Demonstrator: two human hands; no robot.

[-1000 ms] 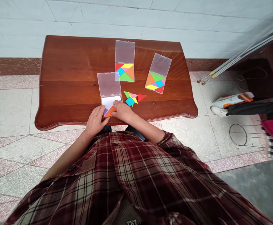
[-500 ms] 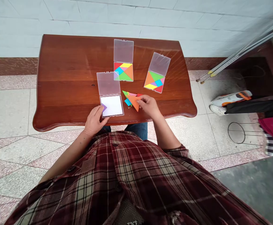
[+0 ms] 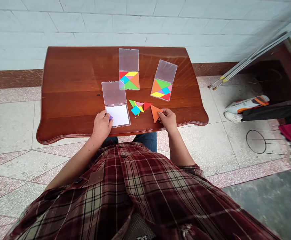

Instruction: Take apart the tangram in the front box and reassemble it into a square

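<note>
Orange triangle [image 3: 155,113] pinched in the right hand [image 3: 169,120], just right of centre on my remote feed.
Right thumb and fingers are clamped on the triangle's right corner, and its top left corner sits right by the red triangle [image 3: 146,106]; can't tell if they touch. Left of that I've got a loose cluster with the blue square [image 3: 135,110] on top, then the open case [image 3: 120,115] with its white base showing. The left hand [image 3: 102,123] is at the case's left edge, fingers close together and partly covering a purple piece [image 3: 111,117]; I honestly can't tell if they're gripping it. Two filled cases lie open farther up the brown table [image 3: 73,73], one upper centre [image 3: 132,85], one to its right [image 3: 156,86]. Crutches [image 3: 231,72] lean at upper right.
</note>
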